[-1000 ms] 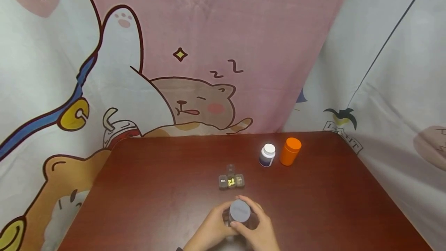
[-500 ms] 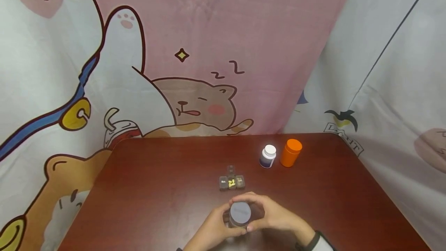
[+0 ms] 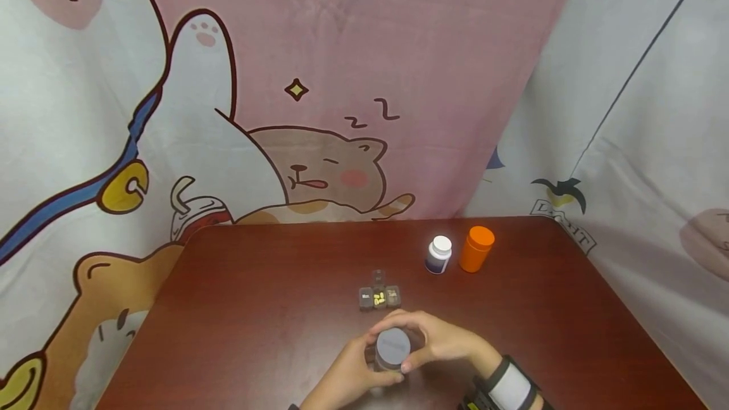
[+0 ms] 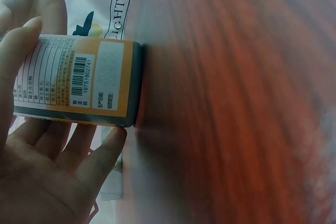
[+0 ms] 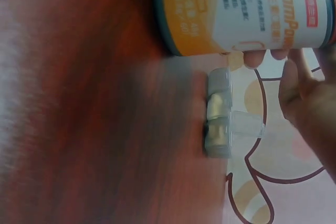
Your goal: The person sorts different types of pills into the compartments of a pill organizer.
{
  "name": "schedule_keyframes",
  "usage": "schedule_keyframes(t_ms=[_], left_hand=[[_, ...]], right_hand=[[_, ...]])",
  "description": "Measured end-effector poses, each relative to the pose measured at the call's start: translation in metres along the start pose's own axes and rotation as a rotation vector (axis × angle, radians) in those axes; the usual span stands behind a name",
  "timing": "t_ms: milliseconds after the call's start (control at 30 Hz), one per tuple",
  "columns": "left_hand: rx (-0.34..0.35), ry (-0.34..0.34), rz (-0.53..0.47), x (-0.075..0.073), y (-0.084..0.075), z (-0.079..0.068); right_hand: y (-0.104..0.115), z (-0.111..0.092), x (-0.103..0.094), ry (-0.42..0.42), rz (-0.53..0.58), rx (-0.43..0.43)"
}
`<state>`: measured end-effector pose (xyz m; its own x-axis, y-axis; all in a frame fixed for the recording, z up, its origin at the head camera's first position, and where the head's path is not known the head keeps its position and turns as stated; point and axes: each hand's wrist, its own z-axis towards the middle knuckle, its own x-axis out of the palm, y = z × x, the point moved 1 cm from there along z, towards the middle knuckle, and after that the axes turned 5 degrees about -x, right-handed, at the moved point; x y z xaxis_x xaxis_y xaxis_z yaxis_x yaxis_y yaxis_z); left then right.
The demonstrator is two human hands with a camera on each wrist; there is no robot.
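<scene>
A supplement bottle (image 4: 81, 77) with an orange and white label stands upright close over the table, its grey lid (image 3: 393, 346) facing up in the head view. My left hand (image 3: 348, 369) grips its body, thumb on one side and fingers on the other. Curled about the lid from the right is my right hand (image 3: 447, 337), with thumb in front and fingers behind. Just beyond both hands lies a small clear pill organizer (image 3: 366, 298). Its middle compartment has the lid up and shows several yellow pills (image 3: 378, 298).
At the back right of the dark red-brown table (image 3: 256, 283) stand a white pill bottle (image 3: 438, 255) with a dark lower part and a taller orange bottle (image 3: 476, 250). A cartoon-print cloth (image 3: 444, 81) hangs behind the table's far edge.
My right hand has swung round the lid, its wrist and forearm shifting out to the right and the wristband coming into view. The left hand and the bottle stay nearly in place.
</scene>
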<state>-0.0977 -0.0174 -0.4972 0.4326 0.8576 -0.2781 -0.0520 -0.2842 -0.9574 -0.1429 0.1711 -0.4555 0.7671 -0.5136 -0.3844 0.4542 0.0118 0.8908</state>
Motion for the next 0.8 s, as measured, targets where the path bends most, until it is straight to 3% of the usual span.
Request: schedule_keyframes(t_ms=[267,400,533,600,667,800], left_hand=[[0.005,0.01,0.042,-0.002,0.001,-0.001],[0.026,0.0,0.062,-0.002,0.001,-0.001],[0.027,-0.01,0.079,-0.001,0.002,0.0],[0.021,-0.012,0.082,-0.001,0.002,0.001],[0.019,-0.013,0.083,-0.001,0.003,0.001],[0.02,-0.006,0.053,-0.002,0.002,0.002]], right_hand=[[0.003,-0.014,0.032,-0.379,-0.264,0.167],[0.007,-0.016,0.051,-0.582,-0.342,0.235],[0.011,-0.015,0.063,-0.711,-0.409,0.261],[0.013,-0.016,0.065,-0.711,-0.439,0.253],[0.014,-0.018,0.062,-0.654,-0.459,0.206],[0.012,-0.021,0.043,-0.44,-0.4,0.085]])
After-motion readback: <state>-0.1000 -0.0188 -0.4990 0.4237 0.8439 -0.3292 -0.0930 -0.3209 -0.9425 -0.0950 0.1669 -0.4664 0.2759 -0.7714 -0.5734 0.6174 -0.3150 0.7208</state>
